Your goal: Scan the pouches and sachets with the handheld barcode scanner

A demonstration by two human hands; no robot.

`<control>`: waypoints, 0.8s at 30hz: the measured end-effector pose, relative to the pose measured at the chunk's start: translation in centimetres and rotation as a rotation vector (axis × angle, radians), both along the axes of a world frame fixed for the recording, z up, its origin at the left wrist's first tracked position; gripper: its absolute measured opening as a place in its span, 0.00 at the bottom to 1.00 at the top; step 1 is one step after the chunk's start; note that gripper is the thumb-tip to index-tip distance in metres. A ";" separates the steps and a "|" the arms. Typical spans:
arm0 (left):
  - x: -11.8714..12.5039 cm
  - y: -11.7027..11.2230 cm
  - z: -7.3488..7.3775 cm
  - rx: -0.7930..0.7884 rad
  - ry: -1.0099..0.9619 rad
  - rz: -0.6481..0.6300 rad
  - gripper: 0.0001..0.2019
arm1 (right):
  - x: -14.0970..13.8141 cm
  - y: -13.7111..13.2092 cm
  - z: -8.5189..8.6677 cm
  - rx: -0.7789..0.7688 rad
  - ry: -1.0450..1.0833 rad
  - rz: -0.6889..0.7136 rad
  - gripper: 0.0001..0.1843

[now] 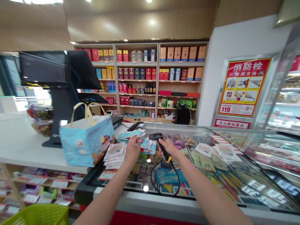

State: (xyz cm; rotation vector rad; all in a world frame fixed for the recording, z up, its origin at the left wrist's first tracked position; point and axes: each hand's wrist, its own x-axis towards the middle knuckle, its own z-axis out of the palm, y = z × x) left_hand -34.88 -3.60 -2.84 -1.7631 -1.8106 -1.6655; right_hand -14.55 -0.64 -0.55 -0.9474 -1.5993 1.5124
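My right hand is closed round a black barcode scanner whose cable loops down over the glass counter. The scanner head points left at a small flat packet in teal and white. My left hand grips that packet, held just above the glass. More teal packets lie spread on the counter behind the hands. A stack of white and pink packets rests to the left of my left hand.
A light blue paper bag with tan handles stands on the white counter. A black till screen rises behind it. The glass display case stretches right. Shelves of boxes fill the back wall. A green basket sits low left.
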 end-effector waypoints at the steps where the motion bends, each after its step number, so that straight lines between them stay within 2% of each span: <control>1: 1.9 0.9 0.0 -0.045 -0.003 -0.046 0.10 | 1.6 0.3 0.0 -0.004 0.020 -0.047 0.19; 6: 12.6 5.0 -0.9 -0.302 -0.060 -0.260 0.14 | 9.8 1.8 -0.3 -0.008 0.081 -0.265 0.19; 8: 17.1 6.4 -1.5 -0.380 -0.025 -0.318 0.15 | 12.8 2.4 -0.3 0.000 0.106 -0.335 0.19; 11: 23.1 8.0 -2.0 -0.511 0.086 -0.345 0.16 | 16.6 3.3 0.0 0.026 0.149 -0.434 0.19; 14: 27.9 9.0 -2.3 -0.567 0.184 -0.326 0.19 | 19.4 4.3 0.1 0.054 0.205 -0.524 0.20; 16: 30.2 9.5 -2.4 -0.567 0.220 -0.299 0.21 | 20.8 5.0 -0.1 0.048 0.229 -0.563 0.21; 19: 32.3 10.5 -2.9 -0.580 0.234 -0.266 0.24 | 22.1 5.8 -0.8 0.020 0.233 -0.591 0.22; 24: 33.3 12.9 -4.1 -0.603 0.149 -0.323 0.29 | 22.8 6.0 -1.9 0.000 0.238 -0.637 0.20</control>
